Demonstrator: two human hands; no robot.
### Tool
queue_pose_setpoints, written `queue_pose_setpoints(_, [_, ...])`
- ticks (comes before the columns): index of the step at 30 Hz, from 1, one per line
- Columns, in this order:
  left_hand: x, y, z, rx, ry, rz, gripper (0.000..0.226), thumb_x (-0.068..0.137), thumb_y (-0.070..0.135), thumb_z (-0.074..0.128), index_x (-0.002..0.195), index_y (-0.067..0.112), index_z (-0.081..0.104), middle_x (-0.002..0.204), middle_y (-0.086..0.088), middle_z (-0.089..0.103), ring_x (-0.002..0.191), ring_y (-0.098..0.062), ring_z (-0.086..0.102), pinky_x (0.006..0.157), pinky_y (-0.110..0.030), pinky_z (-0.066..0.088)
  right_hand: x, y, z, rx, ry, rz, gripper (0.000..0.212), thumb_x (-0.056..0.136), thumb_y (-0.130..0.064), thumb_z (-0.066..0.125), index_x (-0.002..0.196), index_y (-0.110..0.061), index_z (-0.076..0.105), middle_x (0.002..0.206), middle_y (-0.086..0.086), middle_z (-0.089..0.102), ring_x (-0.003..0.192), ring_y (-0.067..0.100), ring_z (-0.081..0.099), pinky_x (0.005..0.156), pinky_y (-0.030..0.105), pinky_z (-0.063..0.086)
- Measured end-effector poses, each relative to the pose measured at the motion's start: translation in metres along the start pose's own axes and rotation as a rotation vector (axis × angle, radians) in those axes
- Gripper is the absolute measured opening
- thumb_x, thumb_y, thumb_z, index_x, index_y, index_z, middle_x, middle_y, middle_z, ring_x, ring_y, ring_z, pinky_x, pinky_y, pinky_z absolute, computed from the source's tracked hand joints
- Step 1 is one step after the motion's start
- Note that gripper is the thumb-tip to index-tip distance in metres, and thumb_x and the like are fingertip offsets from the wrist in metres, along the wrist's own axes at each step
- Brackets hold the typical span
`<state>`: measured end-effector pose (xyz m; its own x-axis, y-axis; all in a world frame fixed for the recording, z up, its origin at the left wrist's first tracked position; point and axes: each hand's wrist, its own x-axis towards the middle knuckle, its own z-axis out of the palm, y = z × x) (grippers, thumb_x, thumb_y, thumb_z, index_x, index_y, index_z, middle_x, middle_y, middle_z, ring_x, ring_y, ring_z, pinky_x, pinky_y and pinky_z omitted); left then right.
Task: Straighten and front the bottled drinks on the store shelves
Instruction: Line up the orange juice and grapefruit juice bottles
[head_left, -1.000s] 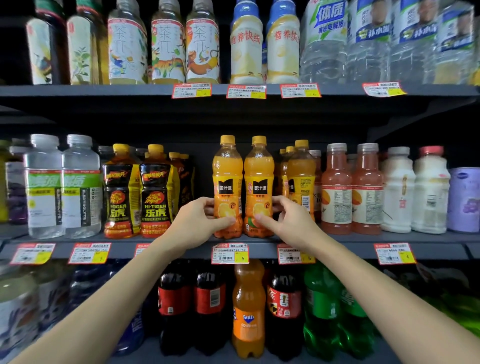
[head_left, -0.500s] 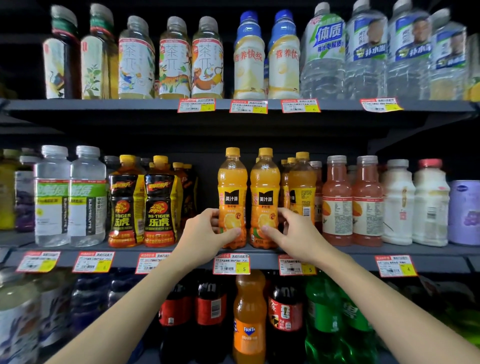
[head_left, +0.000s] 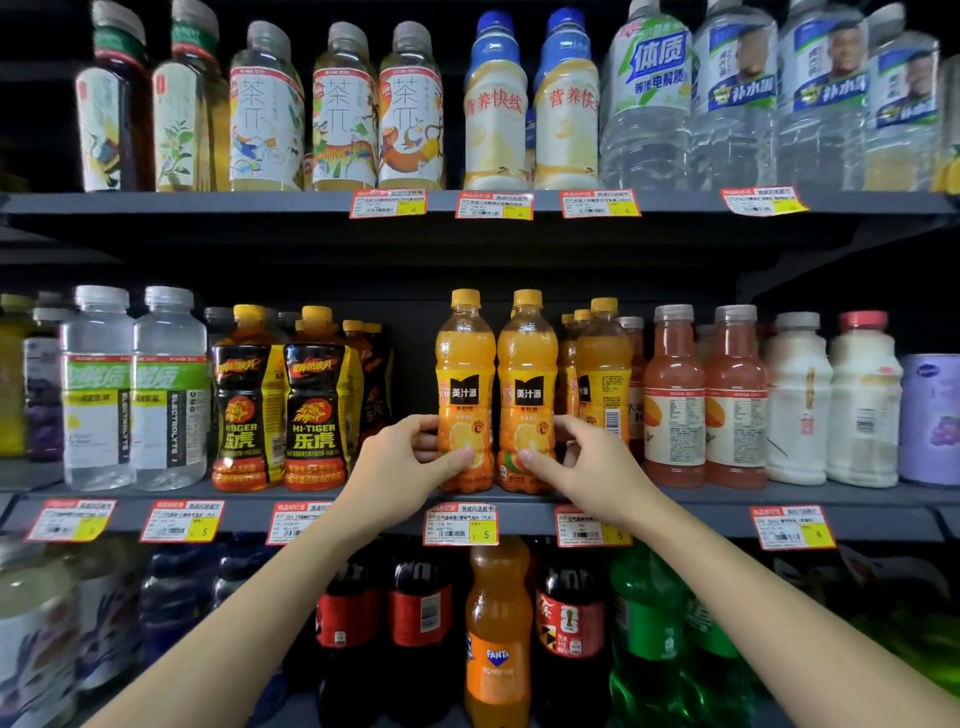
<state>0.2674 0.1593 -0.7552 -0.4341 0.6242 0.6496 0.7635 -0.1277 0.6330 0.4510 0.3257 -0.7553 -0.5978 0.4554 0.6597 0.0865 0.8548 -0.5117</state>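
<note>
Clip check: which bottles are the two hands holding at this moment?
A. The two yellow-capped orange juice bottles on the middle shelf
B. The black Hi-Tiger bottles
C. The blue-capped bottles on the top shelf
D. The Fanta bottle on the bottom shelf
A: the left hand grips the left orange juice bottle and the right hand grips the right orange juice bottle, both standing upright on the middle shelf.

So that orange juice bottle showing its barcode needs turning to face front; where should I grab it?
Probably the narrow neck under its yellow cap, from the front and above: the barcode bottle is closely flanked by an orange bottle and a pink juice bottle, and the right hand covers its base.
</note>
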Motion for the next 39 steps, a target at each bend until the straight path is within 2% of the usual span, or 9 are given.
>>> queue_pose_setpoints(3, [-0.001, 0.002, -0.001, 0.007, -0.002, -0.007, 0.060, 0.083, 0.045, 0.077, 0.135, 0.020, 0.058, 0.110, 0.011, 0.070, 0.095, 0.000, 0.068, 0.069, -0.012, 0.055, 0.000, -0.001, -0.002, 0.006, -0.002, 0.011, 0.061, 0.087, -0.053, 0.072, 0.137, -0.022, 0.057, 0.120, -0.014, 0.066, 0.105, 0.001, 0.061, 0.089, 0.025, 0.052])
queue_pose_setpoints(14, [-0.004, 0.006, 0.001, 0.100, -0.034, 0.001, 0.064, 0.089, 0.044, 0.071, 0.142, 0.017, 0.050, 0.121, 0.008, 0.066, 0.098, 0.002, 0.062, 0.070, -0.006, 0.047, -0.002, -0.003, -0.003, 0.026, -0.018, 0.046, 0.059, 0.088, -0.051, 0.072, 0.136, -0.022, 0.057, 0.116, -0.014, 0.067, 0.097, -0.004, 0.061, 0.078, 0.015, 0.048])
queue_pose_setpoints(17, [-0.010, 0.011, 0.007, 0.162, 0.043, -0.013, 0.077, 0.089, 0.047, 0.071, 0.150, 0.015, 0.039, 0.138, 0.003, 0.057, 0.116, -0.007, 0.056, 0.087, -0.013, 0.047, -0.006, -0.007, -0.010, -0.047, -0.013, 0.034, 0.066, 0.084, -0.060, 0.071, 0.138, -0.026, 0.056, 0.105, -0.023, 0.063, 0.084, -0.010, 0.057, 0.067, 0.009, 0.041])
queue_pose_setpoints(19, [-0.019, 0.019, 0.016, 0.200, 0.241, 0.073, 0.073, 0.090, 0.042, 0.071, 0.148, 0.013, 0.038, 0.140, 0.000, 0.048, 0.127, -0.013, 0.048, 0.101, -0.029, 0.047, -0.010, -0.005, -0.020, -0.097, 0.071, 0.013, 0.069, 0.084, -0.065, 0.068, 0.139, -0.024, 0.057, 0.112, -0.018, 0.064, 0.087, -0.006, 0.056, 0.073, 0.015, 0.043])
queue_pose_setpoints(21, [-0.027, 0.034, 0.030, 0.174, 0.414, 0.284, 0.052, 0.090, 0.030, 0.071, 0.135, 0.016, 0.048, 0.125, 0.006, 0.047, 0.115, -0.007, 0.049, 0.095, -0.024, 0.047, -0.017, 0.001, -0.033, -0.128, 0.221, -0.025, 0.055, 0.087, -0.058, 0.066, 0.131, -0.024, 0.063, 0.113, -0.015, 0.067, 0.086, -0.005, 0.055, 0.073, 0.016, 0.042])
queue_pose_setpoints(26, [-0.036, 0.083, 0.094, 0.108, 0.317, 0.486, 0.029, 0.092, 0.020, 0.068, 0.119, 0.019, 0.060, 0.107, 0.012, 0.053, 0.092, -0.003, 0.055, 0.078, -0.009, 0.041, -0.039, 0.029, -0.063, -0.369, 0.552, 0.054, 0.025, 0.088, -0.050, 0.062, 0.106, -0.035, 0.054, 0.096, -0.015, 0.055, 0.086, 0.010, 0.056, 0.065, 0.030, 0.040])
queue_pose_setpoints(29, [-0.029, 0.098, 0.133, 0.118, 0.244, 0.384, 0.038, 0.093, 0.023, 0.068, 0.129, 0.015, 0.059, 0.109, 0.007, 0.057, 0.083, -0.003, 0.054, 0.076, -0.013, 0.040, -0.047, 0.044, -0.069, -0.452, 0.628, 0.131, 0.044, 0.084, -0.061, 0.063, 0.112, -0.031, 0.045, 0.105, -0.011, 0.050, 0.087, 0.014, 0.055, 0.068, 0.034, 0.042])
queue_pose_setpoints(33, [-0.010, 0.105, 0.163, 0.106, 0.265, 0.137, 0.043, 0.090, 0.032, 0.069, 0.129, 0.019, 0.056, 0.118, 0.003, 0.058, 0.103, -0.014, 0.059, 0.087, -0.023, 0.046, -0.046, 0.055, -0.072, -0.528, 0.625, 0.155, 0.068, 0.080, -0.067, 0.066, 0.125, -0.022, 0.044, 0.117, -0.002, 0.051, 0.094, 0.022, 0.060, 0.072, 0.041, 0.052])
queue_pose_setpoints(39, [0.009, 0.107, 0.181, 0.285, 0.305, -0.091, 0.045, 0.090, 0.044, 0.067, 0.122, 0.016, 0.052, 0.113, -0.004, 0.064, 0.103, -0.023, 0.064, 0.085, -0.041, 0.055, -0.038, 0.057, -0.067, -0.635, 0.649, 0.118, 0.080, 0.081, -0.071, 0.063, 0.134, -0.013, 0.046, 0.124, 0.003, 0.057, 0.089, 0.022, 0.065, 0.064, 0.030, 0.032])
